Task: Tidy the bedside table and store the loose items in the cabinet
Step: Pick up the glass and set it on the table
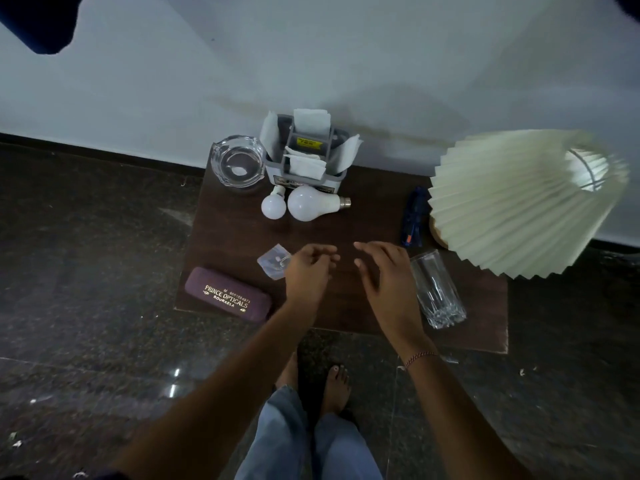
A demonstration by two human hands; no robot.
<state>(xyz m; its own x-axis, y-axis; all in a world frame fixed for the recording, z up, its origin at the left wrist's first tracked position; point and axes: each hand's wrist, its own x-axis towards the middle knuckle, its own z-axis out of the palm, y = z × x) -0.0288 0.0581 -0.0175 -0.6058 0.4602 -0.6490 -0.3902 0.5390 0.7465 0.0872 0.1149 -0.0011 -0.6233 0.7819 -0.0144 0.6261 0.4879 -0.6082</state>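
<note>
The dark wooden bedside table (363, 209) stands against the white wall. Both hands hover over its front middle, holding nothing. My left hand (308, 271) has loosely curled fingers, beside a small clear plastic packet (272, 261). My right hand (384, 271) has its fingers spread, just left of a tall ribbed drinking glass (437, 289). A maroon spectacle case (227, 294) lies at the front left corner. Two white bulbs, a small one (273, 204) and a large one (310, 202), lie in the middle.
At the back stand a glass ashtray (238, 161) and a grey caddy (304, 157) stuffed with tissues. A blue pen-like object (412, 216) lies beside a pleated cream lamp (519, 202) on the right. Dark stone floor surrounds the table; my bare feet (334, 386) are below.
</note>
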